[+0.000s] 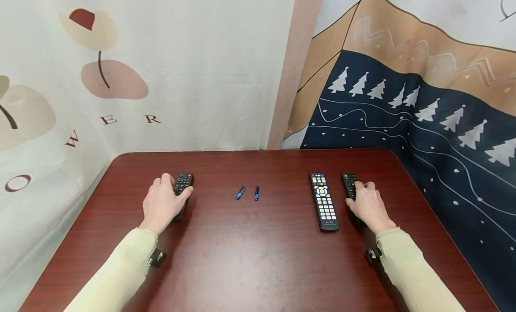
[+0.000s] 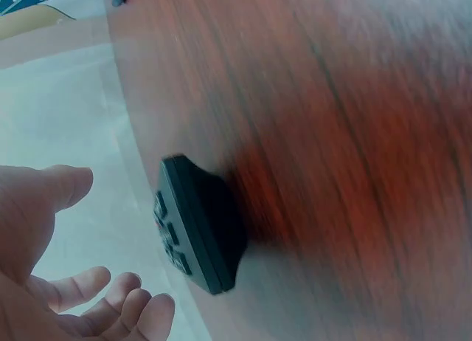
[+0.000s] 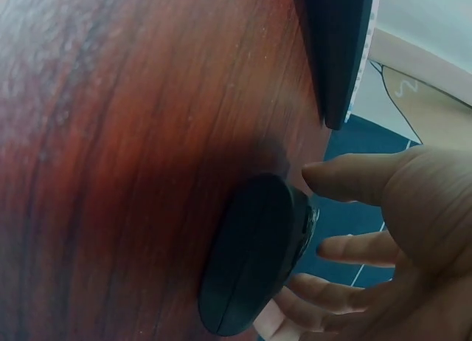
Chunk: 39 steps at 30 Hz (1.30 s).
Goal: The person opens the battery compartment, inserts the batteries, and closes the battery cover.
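Over a black remote control [image 1: 183,182] at the left of the table hovers my left hand [image 1: 162,203], thumb and fingers spread. The left wrist view shows a gap between that hand and the remote's end [image 2: 203,226]. On the right side, my right hand [image 1: 368,207] is above a second black remote [image 1: 349,181] and hides its lower part. Its thumb and loosely bent fingers stand around the near end of that remote [image 3: 251,260] in the right wrist view. A longer black remote with white buttons [image 1: 324,200] lies just left of the right hand.
Two small blue-and-black batteries [image 1: 240,193] lie near the middle of the reddish-brown table [image 1: 250,258]. Patterned cloths [image 1: 209,70] hang behind the table's far edge and along its sides. Each wrist carries a small black camera [image 1: 157,258].
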{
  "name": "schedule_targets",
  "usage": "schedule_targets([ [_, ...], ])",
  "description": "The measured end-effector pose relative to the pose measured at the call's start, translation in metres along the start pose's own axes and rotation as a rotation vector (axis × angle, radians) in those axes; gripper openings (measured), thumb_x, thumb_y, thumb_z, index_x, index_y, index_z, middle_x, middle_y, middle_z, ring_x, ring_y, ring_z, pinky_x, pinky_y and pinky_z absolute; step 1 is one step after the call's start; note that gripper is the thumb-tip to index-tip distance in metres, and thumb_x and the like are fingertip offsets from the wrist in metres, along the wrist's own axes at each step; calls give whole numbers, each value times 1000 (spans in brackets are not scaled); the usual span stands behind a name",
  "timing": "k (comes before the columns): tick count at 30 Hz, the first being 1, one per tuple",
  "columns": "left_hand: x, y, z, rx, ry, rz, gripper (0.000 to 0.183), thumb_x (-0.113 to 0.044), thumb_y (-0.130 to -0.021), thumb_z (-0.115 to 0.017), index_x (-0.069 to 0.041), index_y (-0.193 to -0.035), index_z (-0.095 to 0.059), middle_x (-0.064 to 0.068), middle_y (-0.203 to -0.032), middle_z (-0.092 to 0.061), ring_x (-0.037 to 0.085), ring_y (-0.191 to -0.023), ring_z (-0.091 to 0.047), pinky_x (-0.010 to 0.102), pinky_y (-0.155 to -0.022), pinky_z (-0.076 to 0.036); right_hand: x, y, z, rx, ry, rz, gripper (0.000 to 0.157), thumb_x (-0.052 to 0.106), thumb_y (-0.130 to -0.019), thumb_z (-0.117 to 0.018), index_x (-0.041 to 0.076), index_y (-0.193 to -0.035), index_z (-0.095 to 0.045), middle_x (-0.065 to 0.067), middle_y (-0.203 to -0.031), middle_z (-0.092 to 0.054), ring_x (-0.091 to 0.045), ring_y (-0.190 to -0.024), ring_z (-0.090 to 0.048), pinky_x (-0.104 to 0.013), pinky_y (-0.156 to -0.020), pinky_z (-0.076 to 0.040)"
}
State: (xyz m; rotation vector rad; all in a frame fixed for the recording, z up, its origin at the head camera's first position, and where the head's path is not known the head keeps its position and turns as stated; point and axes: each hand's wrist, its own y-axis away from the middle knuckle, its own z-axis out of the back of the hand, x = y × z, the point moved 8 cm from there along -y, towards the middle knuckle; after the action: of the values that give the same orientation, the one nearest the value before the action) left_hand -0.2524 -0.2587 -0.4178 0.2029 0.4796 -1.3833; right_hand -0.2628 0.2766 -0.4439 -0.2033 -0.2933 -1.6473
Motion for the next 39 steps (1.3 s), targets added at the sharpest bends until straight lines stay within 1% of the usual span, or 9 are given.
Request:
schedule_targets([
  [6,-12,6,0,-22,10,-21,54,-43,-93,-71,2,-114,-50,25,-103,-54,44,-95,-56,58,-68,-49,-4,1,0,13,0,-17,66,16,-97,-69,-22,-141,-38,-45,-122,-43,-53,-99,-58,-61,-86,-55],
  [8,-16,8,-1,-29,15,-22,53,-43,-93,-72,1,-113,-50,24,-104,-55,44,-96,-56,59,-70,-49,-6,1,1,12,-1,-16,65,16,-96,-69,-23,-139,-39,-43,-116,-45,-53,-97,-58,-61,-84,-55],
  [11,-19,12,-2,-28,25,-16,53,-43,-93,-72,0,-113,-51,23,-105,-55,44,-98,-56,59,-73,-49,-7,1,0,8,3,-16,64,17,-96,-69,-23,-137,-40,-43,-114,-47,-53,-97,-57,-62,-83,-55],
  [17,-27,18,-3,-24,39,-29,51,-44,-93,-72,-1,-113,-52,19,-102,-55,41,-96,-57,57,-74,-49,-8,0,-3,4,13,-22,63,17,-95,-69,-23,-136,-42,-43,-116,-50,-55,-101,-56,-63,-86,-54],
  [24,-35,25,-5,-11,67,-39,51,-43,-94,-72,-1,-115,-53,18,-104,-56,37,-94,-57,54,-75,-50,-7,0,-1,-14,1,-13,62,16,-93,-68,-22,-136,-43,-42,-115,-52,-52,-97,-58,-62,-85,-54],
  [28,-39,28,-8,-6,86,-46,49,-43,-94,-72,-3,-114,-53,17,-107,-58,35,-94,-57,53,-76,-51,-5,1,0,-23,-20,-15,63,16,-94,-67,-21,-138,-43,-41,-117,-53,-50,-97,-58,-61,-85,-54],
  [34,-45,30,-12,6,109,-56,49,-42,-94,-72,-2,-117,-54,19,-115,-61,36,-99,-59,54,-79,-52,6,3,6,-67,-58,27,61,15,-94,-65,-18,-140,-44,-40,-117,-55,-48,-95,-59,-60,-82,-53],
  [39,-49,32,-14,-3,108,-63,49,-41,-93,-73,-2,-117,-54,19,-115,-62,38,-101,-61,55,-79,-52,17,5,7,-63,-103,30,62,17,-95,-63,-15,-144,-43,-40,-125,-53,-49,-99,-59,-60,-85,-53],
])
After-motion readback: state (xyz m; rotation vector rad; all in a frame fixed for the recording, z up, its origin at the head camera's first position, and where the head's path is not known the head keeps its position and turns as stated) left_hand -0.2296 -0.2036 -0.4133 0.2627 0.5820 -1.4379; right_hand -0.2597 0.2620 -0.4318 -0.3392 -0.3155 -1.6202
